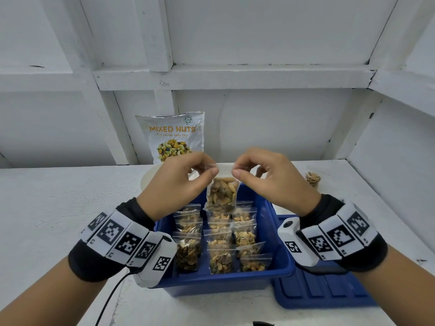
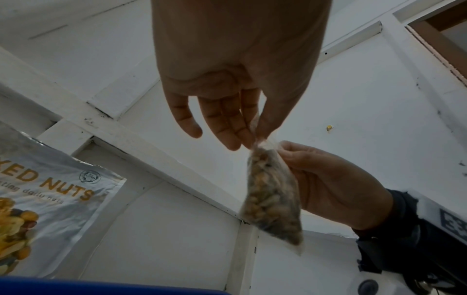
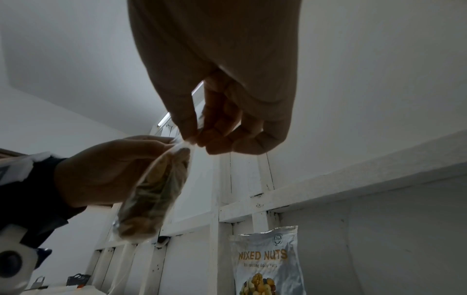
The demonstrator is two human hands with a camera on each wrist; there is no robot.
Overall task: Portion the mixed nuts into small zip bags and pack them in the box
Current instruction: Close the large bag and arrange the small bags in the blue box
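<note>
Head view: the left hand [image 1: 179, 182] and right hand [image 1: 266, 177] each pinch a top corner of a nut-filled zip bag [image 1: 222, 194], which hangs above the blue box [image 1: 277, 271] on the table [image 1: 58, 208]. The box holds rows of filled bags [image 1: 220, 241]. The nut pouch [image 1: 174, 137] stands behind.

Left wrist view: thumb and fingers [image 2: 227, 127] pinch the bag's top.

Right wrist view: curled fingers [image 3: 217, 127] pinch the other corner.
</note>
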